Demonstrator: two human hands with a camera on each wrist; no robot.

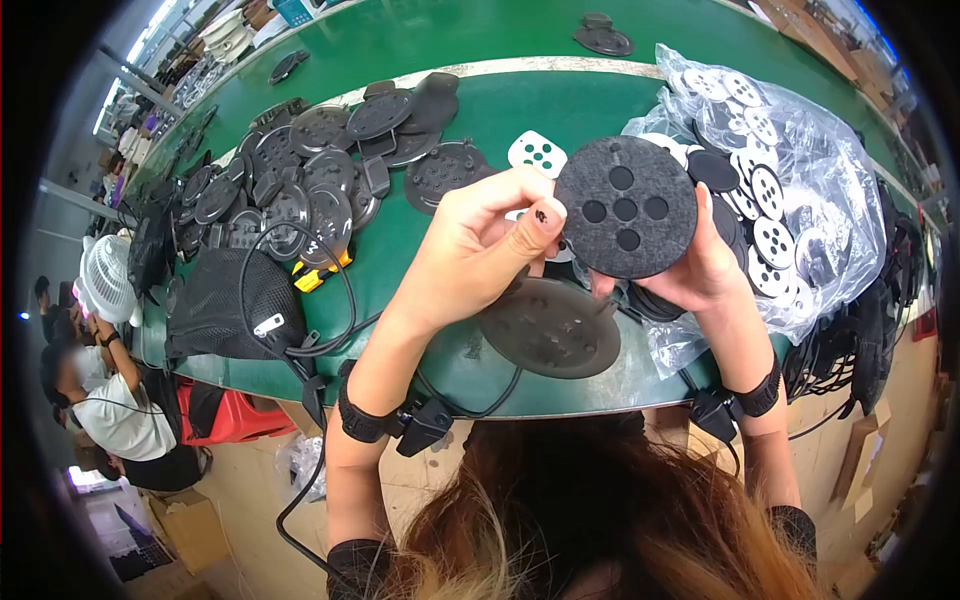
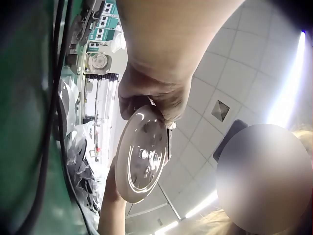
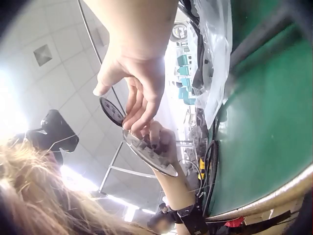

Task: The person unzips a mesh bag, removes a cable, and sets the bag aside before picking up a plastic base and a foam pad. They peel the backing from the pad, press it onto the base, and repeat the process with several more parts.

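A black round pad with a cross of holes is held upright in my right hand, fingers and thumb at its right edge. Below it hangs a glossy dark plastic disc with raised knobs. My left hand grips this disc at its upper end, as the left wrist view shows of the disc and hand. The left thumb lies close to the pad's left edge in the head view. From the right wrist, the pad appears beside the disc.
Many dark plastic discs are heaped on the green table at left. A clear plastic bag with white and black pads lies at right. A white pad, a black mesh pouch, a yellow tool and cables lie nearby.
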